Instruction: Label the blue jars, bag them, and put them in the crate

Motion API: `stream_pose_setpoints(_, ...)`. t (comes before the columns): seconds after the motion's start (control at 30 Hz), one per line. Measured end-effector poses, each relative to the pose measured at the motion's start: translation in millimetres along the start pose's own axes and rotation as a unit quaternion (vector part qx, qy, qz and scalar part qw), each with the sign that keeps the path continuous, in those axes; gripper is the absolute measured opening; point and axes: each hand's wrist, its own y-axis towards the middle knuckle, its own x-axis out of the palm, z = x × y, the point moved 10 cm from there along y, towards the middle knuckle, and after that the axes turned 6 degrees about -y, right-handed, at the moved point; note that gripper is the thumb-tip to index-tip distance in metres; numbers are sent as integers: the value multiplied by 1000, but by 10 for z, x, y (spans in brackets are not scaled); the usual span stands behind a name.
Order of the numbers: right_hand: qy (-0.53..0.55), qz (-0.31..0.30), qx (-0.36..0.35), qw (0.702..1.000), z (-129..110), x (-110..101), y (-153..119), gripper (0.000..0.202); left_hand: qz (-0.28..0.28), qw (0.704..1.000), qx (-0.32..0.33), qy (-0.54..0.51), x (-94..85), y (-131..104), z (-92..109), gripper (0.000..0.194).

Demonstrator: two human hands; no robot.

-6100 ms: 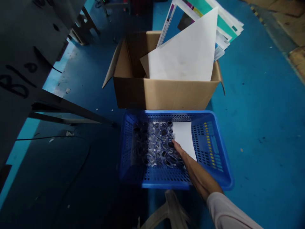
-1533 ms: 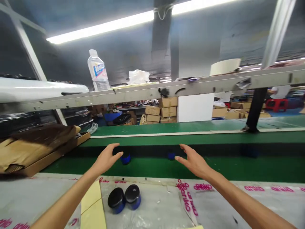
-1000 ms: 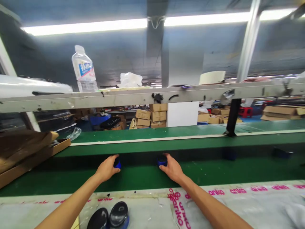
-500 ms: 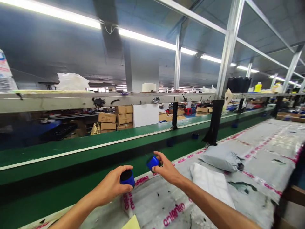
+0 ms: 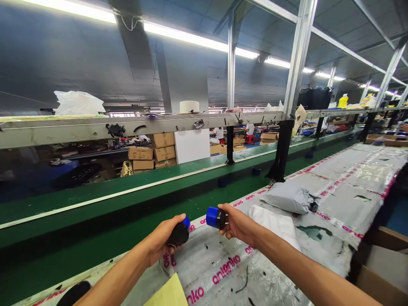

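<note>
My left hand is closed around a short blue-and-black cylinder, its black end turned toward me. Just to the right, my right hand grips a second blue-and-black cylinder by its black end, the blue part pointing left. A small gap separates the two pieces. Both are held above the near edge of the plastic-covered table, beside the green conveyor belt. What kind of part the cylinders are, I cannot tell.
Dark blue pieces sit on the belt farther along. A grey plastic bag and a white folded sheet lie on the table. Yellow paper is in front. A black round object shows at lower left. A metal post stands ahead.
Both cylinders have been turned in my hands, so black ends now show. My right hand has shifted slightly right and my left hand a little right. The view has moved somewhat.
</note>
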Motion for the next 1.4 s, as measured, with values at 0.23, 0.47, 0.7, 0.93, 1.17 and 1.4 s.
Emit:
stream_pose_setpoints(0.23, -82, 43, -5, 996, -28, 7, -117, 34, 3, 998, -34, 48, 8, -2, -123, 55)
stream_pose_setpoints(0.47, -255, 74, -34, 963, -38, 34, -119, 36, 35, 972, 7, 233, 15, -33, -69, 48)
stream_pose_setpoints(0.7, -494, 158, -94, 850, -191, 106, -17, 29, 109, 873, 104, 463, 109, 105, 134, 31)
stream_pose_setpoints(0.93, -591, 167, -123, 780, -215, 182, -69, 52, 105, 834, 154, 519, 203, 66, 217, 57)
stream_pose_setpoints(1.17, -623, 172, -165, 745, -109, 232, -357, 48, 67, 840, 209, 496, 211, -257, 34, 78)
stream_pose_setpoints(1.4, -634, 135, -171, 743, -73, 310, -270, 51, 86, 850, 230, 465, 156, -168, 26, 61)
